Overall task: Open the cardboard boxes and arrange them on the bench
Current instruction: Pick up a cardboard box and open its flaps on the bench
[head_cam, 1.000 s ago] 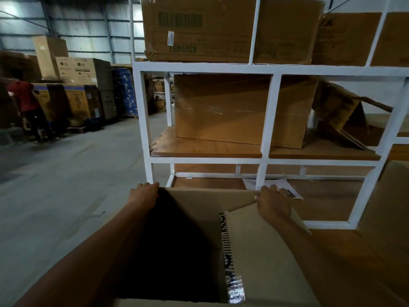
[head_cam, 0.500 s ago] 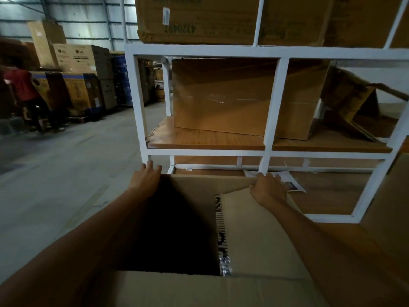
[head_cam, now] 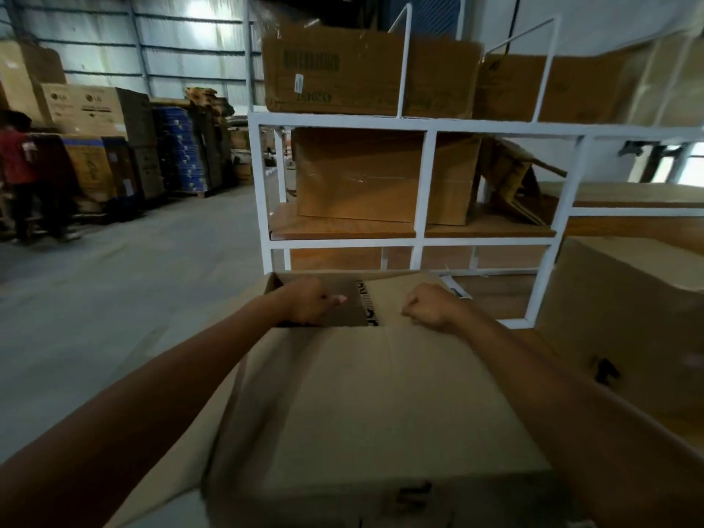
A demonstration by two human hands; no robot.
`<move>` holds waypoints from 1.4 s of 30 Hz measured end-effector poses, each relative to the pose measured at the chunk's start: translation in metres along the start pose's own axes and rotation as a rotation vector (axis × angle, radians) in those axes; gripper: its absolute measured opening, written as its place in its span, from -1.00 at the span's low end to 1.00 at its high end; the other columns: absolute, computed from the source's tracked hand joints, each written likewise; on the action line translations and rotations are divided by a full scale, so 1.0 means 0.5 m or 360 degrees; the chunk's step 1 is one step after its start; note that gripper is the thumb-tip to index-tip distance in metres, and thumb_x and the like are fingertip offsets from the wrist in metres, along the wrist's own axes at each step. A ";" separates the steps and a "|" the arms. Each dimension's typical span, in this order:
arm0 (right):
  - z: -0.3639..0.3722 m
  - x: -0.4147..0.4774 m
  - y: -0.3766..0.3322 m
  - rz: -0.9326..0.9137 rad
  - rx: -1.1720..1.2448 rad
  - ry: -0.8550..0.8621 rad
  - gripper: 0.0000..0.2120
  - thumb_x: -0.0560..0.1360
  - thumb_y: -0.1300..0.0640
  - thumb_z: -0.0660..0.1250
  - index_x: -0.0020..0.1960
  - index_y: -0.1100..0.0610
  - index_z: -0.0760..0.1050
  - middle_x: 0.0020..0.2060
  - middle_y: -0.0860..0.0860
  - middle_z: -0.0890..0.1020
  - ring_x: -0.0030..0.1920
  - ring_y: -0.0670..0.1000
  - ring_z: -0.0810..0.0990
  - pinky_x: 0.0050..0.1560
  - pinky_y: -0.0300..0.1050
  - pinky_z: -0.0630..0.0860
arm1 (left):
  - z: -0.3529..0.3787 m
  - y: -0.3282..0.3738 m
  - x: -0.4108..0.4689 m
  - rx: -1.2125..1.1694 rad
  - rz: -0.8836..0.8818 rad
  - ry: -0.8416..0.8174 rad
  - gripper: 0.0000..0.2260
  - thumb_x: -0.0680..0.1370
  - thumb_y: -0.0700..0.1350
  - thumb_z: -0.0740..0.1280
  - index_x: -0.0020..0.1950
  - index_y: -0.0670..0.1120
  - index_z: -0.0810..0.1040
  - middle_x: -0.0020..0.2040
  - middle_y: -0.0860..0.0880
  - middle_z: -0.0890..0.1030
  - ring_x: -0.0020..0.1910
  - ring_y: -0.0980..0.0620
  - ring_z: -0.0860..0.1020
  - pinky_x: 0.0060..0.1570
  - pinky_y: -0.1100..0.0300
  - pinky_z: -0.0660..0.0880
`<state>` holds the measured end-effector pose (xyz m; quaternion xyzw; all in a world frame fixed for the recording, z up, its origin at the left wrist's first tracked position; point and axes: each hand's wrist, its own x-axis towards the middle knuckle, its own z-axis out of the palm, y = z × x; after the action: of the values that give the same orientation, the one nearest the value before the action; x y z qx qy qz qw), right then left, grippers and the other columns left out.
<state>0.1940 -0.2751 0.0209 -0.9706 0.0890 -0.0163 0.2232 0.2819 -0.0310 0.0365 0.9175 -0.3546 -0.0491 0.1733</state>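
At the far edge of the near flap, both sets of fingers are curled tight: left hand [head_cam: 310,302] grips the flap edge over the dark opening, right hand [head_cam: 432,311] is fisted on it. Plain matte cardboard box [head_cam: 381,405], printed tape strip [head_cam: 367,307] between the hands. Behind it, a white metal-frame shelf [head_cam: 419,184] with wooden boards holds more brown boxes.

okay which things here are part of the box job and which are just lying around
In the job:
held box
left hand
right hand
rack
box on the right

Lying about:
LG cartons
blue stack
person in red
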 end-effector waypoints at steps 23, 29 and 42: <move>-0.164 -0.628 -0.173 -0.0442 -0.0407 0.0685 -0.89 0.49 0.00 0.43 -0.13 -0.03 0.51 -0.24 -0.12 0.53 -0.20 -0.15 0.51 -0.16 -0.20 0.44 | -0.155 0.280 -0.568 0.0013 0.0399 0.0618 -0.84 0.55 -0.04 0.40 -0.16 -0.06 0.49 -0.20 -0.02 0.54 -0.25 0.05 0.50 -0.26 0.27 0.42; -0.099 -0.779 -0.153 -0.0564 -0.0402 0.0482 -0.95 0.53 0.00 0.37 -0.02 -0.06 0.53 -0.12 -0.15 0.55 -0.09 -0.14 0.52 -0.02 -0.10 0.53 | -0.101 0.357 -0.704 -0.0272 -0.0052 -0.0151 -0.62 0.67 0.19 0.02 0.20 0.03 0.51 -0.06 0.12 0.49 -0.11 0.21 0.46 -0.02 0.17 0.36; 0.171 -0.893 -0.039 -0.0341 -0.0393 -0.0050 -0.34 0.41 -0.38 0.31 0.37 -0.01 0.46 0.36 0.04 0.42 0.33 0.07 0.42 0.25 0.05 0.43 | 0.201 0.283 -0.729 0.0020 -0.0049 0.0151 -0.78 0.55 -0.06 0.40 0.15 -0.10 0.64 0.14 -0.02 0.61 0.07 0.04 0.54 0.07 0.17 0.46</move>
<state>-0.2359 -0.1405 -0.0442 -0.9947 -0.0172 -0.0138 0.1005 -0.1001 0.0867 -0.0196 0.9253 -0.3320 -0.0059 0.1833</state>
